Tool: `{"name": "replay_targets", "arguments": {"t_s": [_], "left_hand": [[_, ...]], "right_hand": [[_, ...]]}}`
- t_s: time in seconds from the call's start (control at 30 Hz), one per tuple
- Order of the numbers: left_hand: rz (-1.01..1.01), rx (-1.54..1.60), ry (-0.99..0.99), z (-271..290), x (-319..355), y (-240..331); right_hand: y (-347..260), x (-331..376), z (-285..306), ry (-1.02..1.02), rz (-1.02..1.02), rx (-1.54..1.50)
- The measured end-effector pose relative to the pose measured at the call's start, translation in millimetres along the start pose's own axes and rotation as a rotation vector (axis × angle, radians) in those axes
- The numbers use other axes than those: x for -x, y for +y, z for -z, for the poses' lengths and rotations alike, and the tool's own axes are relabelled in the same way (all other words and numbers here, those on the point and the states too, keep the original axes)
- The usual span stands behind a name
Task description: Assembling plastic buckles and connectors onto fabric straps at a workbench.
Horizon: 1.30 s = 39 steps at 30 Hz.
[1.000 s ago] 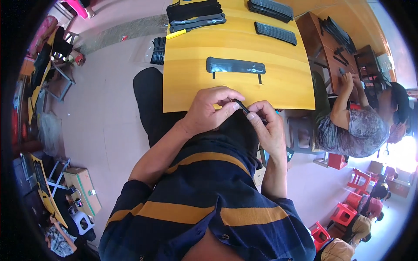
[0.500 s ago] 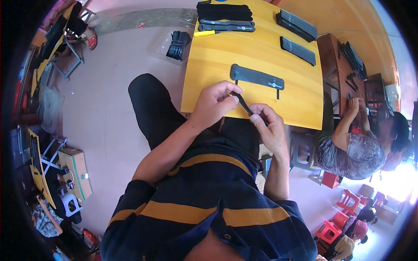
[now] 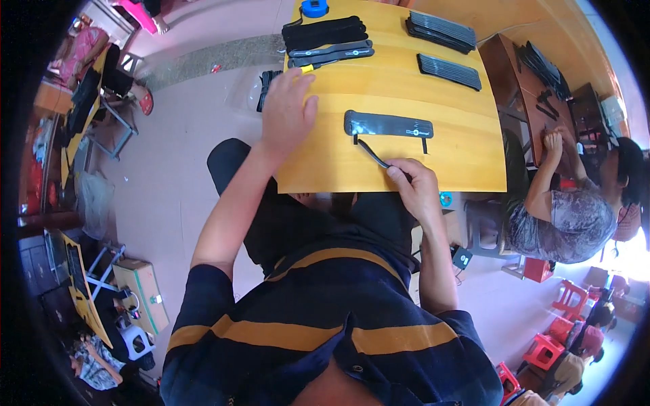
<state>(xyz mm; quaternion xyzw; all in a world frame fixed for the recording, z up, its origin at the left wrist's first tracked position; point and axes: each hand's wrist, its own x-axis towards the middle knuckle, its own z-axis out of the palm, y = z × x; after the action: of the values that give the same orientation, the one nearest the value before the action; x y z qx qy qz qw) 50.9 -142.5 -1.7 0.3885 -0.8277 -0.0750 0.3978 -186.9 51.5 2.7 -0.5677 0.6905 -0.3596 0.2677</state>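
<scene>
Narrow black flexible strap (image 3: 372,153): we pinch it in our right hand (image 3: 414,181) over the yellow tabletop (image 3: 467,162). Our left hand (image 3: 290,111) is at the yellow-handled tool (image 3: 307,69); we cannot tell whether it grips. Beside us, a clear plastic container (image 3: 242,96) holds bundled black strips (image 3: 263,96). Pale printing marks the flat dark panel (image 3: 387,124).

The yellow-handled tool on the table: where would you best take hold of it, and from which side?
Probably by the yellow handle, from the near left, where the left hand is: the handle looks thicker and lies toward the left edge of the table, while the thin dark end points right.
</scene>
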Motion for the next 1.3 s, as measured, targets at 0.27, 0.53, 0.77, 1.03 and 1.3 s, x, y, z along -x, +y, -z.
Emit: {"name": "replay_targets", "arguments": {"t_s": [0.27, 0.53, 0.77, 1.03, 1.3], "left_hand": [[0.003, -0.182, -0.273, -27.6, -29.9, -48.4], [0.016, -0.317, -0.295, -34.7, -42.4, -51.3], [-0.059, -0.341, -0.311, -29.5, -53.5, -60.5], [-0.119, -0.142, -0.426, 0.3, -14.6, -23.5], [-0.246, 0.07, -0.433, 25.9, 48.0, 53.9]], "right_hand": [[20.0, -4.6, -5.8, -0.028, -0.04, -0.078], [20.4, -9.6, -3.3, -0.064, -0.053, -0.075], [16.3, -11.3, -3.3, -0.084, -0.084, -0.04], [7.2, -4.9, -1.6, -0.07, -0.051, 0.007], [-7.2, -6.4, -3.1, -0.014, 0.037, 0.138]]}}
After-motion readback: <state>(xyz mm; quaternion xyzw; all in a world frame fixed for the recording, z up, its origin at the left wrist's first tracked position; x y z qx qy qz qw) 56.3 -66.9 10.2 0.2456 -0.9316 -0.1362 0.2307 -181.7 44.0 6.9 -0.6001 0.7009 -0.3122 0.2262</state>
